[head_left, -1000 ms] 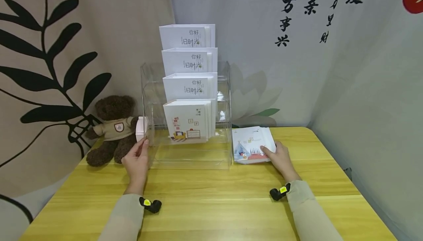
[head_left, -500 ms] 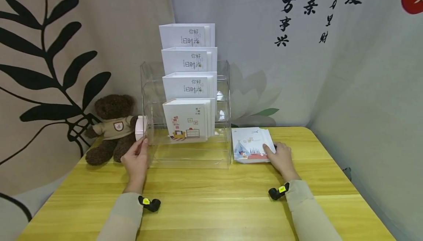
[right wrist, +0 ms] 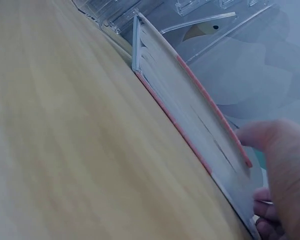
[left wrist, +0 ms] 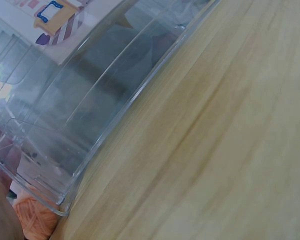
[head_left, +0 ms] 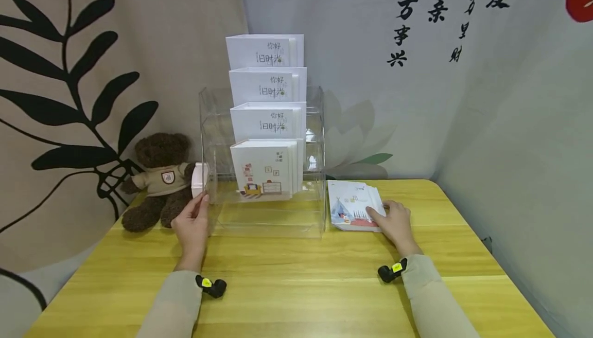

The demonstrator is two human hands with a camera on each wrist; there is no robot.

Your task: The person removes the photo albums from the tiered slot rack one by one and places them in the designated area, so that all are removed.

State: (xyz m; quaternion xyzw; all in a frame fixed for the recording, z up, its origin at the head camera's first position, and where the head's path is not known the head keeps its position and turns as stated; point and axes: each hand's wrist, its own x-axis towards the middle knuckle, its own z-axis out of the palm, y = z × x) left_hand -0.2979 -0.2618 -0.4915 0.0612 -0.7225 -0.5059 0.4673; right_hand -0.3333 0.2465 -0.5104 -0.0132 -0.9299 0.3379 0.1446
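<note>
A clear display rack (head_left: 268, 229) holds white books in stepped tiers, with a book (head_left: 263, 171) showing a furniture drawing in front. My left hand (head_left: 192, 225) grips the rack's front left edge between thumb and fingers; in the left wrist view, part of this hand (left wrist: 2, 210) is cut off by the frame. Right of the rack, a white book (head_left: 345, 199) with a tent picture lies on the table. My right hand (head_left: 396, 225) holds its right side, thumb on the cover. The right wrist view shows the book's pages (right wrist: 190, 115) and red-edged cover, with fingers curled by its end.
A brown teddy bear (head_left: 162, 189) sits left of the rack, beside a pinkish-white object (head_left: 197, 177). Orange yarn (left wrist: 36, 217) shows behind the rack's corner. The wooden table (head_left: 296, 291) meets printed cloth walls (head_left: 361, 45) at the back and sides.
My right hand has shifted slightly to the right, and the book under it has moved and turned a little. The left hand stays at the rack. The head view has shifted slightly.
</note>
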